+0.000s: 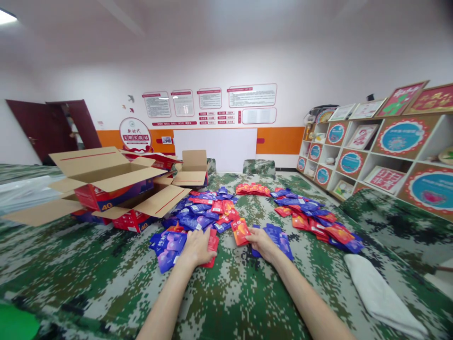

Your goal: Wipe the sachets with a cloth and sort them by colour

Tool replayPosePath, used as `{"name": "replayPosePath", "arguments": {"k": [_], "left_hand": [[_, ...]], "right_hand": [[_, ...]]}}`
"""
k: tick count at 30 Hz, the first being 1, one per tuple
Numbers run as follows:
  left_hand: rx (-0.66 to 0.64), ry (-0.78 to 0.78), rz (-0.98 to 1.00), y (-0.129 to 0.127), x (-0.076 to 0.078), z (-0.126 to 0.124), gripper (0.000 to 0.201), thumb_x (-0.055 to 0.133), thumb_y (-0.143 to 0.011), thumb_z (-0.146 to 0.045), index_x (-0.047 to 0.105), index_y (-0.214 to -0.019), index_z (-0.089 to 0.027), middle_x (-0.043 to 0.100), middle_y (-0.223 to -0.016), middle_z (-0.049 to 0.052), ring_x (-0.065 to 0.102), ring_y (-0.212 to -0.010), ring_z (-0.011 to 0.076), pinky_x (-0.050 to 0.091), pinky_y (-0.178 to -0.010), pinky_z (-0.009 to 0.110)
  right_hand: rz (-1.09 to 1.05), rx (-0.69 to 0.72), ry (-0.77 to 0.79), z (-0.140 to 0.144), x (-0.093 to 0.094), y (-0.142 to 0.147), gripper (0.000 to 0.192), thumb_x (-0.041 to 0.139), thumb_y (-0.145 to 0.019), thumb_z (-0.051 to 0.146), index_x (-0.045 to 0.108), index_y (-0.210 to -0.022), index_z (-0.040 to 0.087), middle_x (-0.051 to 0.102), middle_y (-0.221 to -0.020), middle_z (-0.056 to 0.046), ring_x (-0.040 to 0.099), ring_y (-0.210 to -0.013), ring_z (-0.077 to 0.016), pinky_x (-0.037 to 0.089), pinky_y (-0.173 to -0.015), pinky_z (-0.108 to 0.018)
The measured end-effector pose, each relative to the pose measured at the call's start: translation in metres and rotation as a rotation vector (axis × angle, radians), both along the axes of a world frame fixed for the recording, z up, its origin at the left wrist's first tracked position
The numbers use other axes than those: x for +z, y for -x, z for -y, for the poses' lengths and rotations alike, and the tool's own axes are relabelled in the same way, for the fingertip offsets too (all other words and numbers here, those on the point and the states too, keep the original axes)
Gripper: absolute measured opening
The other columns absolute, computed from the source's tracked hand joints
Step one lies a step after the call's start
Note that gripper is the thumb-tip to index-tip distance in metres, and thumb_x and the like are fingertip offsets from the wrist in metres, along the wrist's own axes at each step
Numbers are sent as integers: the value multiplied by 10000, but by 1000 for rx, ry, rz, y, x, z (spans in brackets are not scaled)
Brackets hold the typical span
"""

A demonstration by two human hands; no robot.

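Flat sachets in purple and red lie in heaps on a camouflage-patterned table. My left hand rests palm down on the near edge of the left heap, covering red and purple packets. My right hand pinches a red-orange packet by its corner, with purple packets lying just under and beside it. A second heap spreads to the right, and a row of red packets lies farther back.
Open cardboard boxes with red and blue sides stand at the left, another small box behind. A folded white cloth lies at the right near edge. Shelves with framed pictures line the right wall. Two chairs stand at the far side.
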State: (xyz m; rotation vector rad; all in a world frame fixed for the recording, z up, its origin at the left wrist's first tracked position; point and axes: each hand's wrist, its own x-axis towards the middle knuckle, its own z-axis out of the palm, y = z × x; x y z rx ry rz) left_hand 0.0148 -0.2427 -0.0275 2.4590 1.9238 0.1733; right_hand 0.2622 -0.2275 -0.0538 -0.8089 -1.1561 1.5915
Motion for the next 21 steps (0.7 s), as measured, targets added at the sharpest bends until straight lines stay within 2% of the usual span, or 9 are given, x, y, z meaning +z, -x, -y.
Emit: {"name": "replayPosePath", "arguments": {"k": [2, 5, 8, 11, 14, 16, 18, 21], "left_hand": [[26, 15, -7, -2, -3, 0, 901, 640, -629, -542, 290, -1387, -204, 535, -1135, 165, 481, -1070, 357, 294, -913, 460], [9, 35, 18, -3, -5, -2, 902, 638, -639, -516, 275, -1395, -186, 505, -1182, 187, 482, -1084, 357, 339, -890, 432], [-26, 37, 59, -5, -6, -1, 884, 658, -634, -468, 286, -1394, -213, 437, -1273, 191, 420, -1169, 363, 346, -908, 412], [-55, 38, 132, -7, -6, 2, 918, 682, -619, -380, 231, -1411, -270, 435, -1271, 150, 439, -1167, 329, 349, -930, 378], [-70, 98, 274, -4, -6, 4, 1070, 722, -557, -324, 108, -1433, -283, 473, -1217, 101, 500, -1113, 284, 367, -931, 329], [-89, 140, 392, 1, -8, 3, 1096, 714, -553, -289, 65, -1436, -278, 488, -1224, 82, 498, -1127, 272, 367, -946, 326], [-140, 154, 518, 7, -12, -1, 977, 643, -616, -234, 110, -1432, -297, 476, -1289, 54, 443, -1199, 254, 326, -1003, 345], [-218, 154, 697, 9, -19, -14, 721, 520, -696, -190, 318, -1373, -335, 450, -1347, -30, 364, -1272, 214, 246, -1074, 371]], "right_hand": [[-13, -5, -12, 1, 0, 2, 346, 695, -562, 194, 660, -901, 139, 701, -883, -64, 645, -823, -205, 477, -770, -298], [-32, -51, -34, -2, -3, 1, 390, 713, -546, 222, 657, -923, 140, 699, -877, -61, 643, -789, -197, 478, -757, -301], [-11, -112, -26, -8, -5, 0, 400, 721, -553, 274, 655, -926, 144, 692, -835, -47, 606, -602, -139, 469, -594, -251], [23, -144, -4, -12, -5, -1, 418, 713, -557, 271, 651, -953, 151, 680, -795, -27, 500, -442, -71, 359, -429, -188], [47, -164, 0, -15, -4, -3, 491, 701, -558, 253, 625, -1034, 159, 670, -771, -20, 488, -433, -67, 291, -384, -171], [98, -183, 0, -18, -4, -7, 506, 685, -580, 254, 608, -1071, 160, 659, -715, -12, 485, -431, -74, 244, -362, -165], [155, -210, -28, -26, -6, -14, 511, 670, -600, 254, 596, -1098, 166, 648, -676, -4, 480, -431, -78, 229, -359, -166], [202, -290, -89, -52, -5, -33, 505, 667, -585, 255, 609, -1078, 160, 642, -649, 2, 470, -433, -84, 280, -388, -183]]}}
